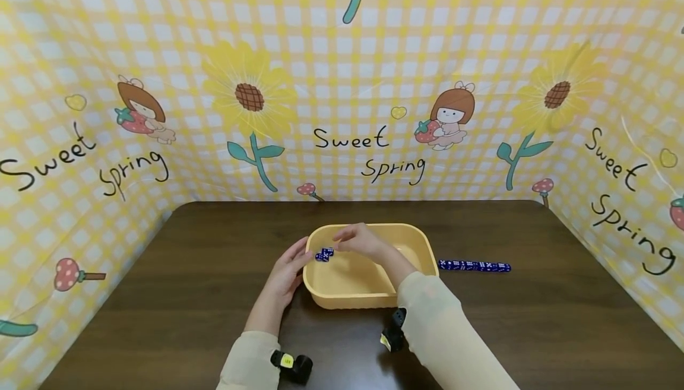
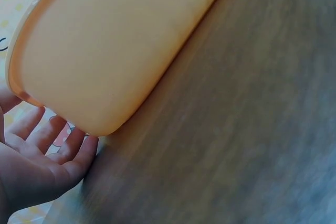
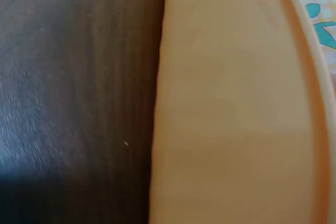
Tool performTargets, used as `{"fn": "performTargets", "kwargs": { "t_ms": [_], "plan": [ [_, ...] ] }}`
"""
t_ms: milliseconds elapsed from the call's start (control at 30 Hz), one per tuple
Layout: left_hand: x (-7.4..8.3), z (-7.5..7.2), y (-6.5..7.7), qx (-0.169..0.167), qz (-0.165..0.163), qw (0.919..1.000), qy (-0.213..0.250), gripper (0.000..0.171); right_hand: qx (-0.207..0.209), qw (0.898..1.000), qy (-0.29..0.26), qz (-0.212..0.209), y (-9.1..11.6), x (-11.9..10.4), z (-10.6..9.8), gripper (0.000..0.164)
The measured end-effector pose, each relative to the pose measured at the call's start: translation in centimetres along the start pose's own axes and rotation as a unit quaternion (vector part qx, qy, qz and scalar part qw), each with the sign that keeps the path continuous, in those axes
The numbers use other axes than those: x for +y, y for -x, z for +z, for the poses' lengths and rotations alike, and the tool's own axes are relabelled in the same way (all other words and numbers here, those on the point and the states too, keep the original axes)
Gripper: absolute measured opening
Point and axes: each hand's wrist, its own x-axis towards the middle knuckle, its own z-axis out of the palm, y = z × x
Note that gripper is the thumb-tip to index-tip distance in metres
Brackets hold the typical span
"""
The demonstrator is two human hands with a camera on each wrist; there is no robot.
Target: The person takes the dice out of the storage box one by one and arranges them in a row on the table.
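Observation:
A yellow plastic tub (image 1: pixel 347 301) stands on the table, with a few blue dice (image 1: pixel 323 254) inside near its left end. My left hand (image 1: pixel 285 271) rests against the tub's left end, its thumb at the rim. In the left wrist view its loosely spread fingers (image 2: pixel 73 150) touch the outer wall. Over the tub's interior reaches my right hand (image 1: pixel 366 241), fingers loosely bent and pointing left, just above and right of the dice. No die shows between those fingers, though their undersides are hidden. Only the tub's outer wall (image 3: pixel 236 103) and table fill the right wrist view.
To the right of the tub, several blue dice form a straight row (image 1: pixel 474 266) on the dark wooden table (image 1: pixel 214 259). A yellow checked cloth (image 1: pixel 342 81) hangs around the table's back and sides. Black wrist cameras (image 1: pixel 294 366) sit on both sleeves.

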Motion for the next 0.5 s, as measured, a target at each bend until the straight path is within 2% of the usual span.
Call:
{"fn": "performTargets", "kwargs": {
  "t_ms": [300, 500],
  "plan": [
    [0.0, 0.0, 0.1, -0.002, -0.002, 1.0, 0.007, 0.047, 0.001, 0.996, 0.085, -0.016, -0.3, 0.6, 1.4, 0.021],
    [0.0, 0.0, 0.1, -0.003, 0.001, 1.0, 0.005, 0.046, 0.002, 0.993, 0.118, 0.007, -0.5, 0.5, 1.9, 0.022]
  ]
}}
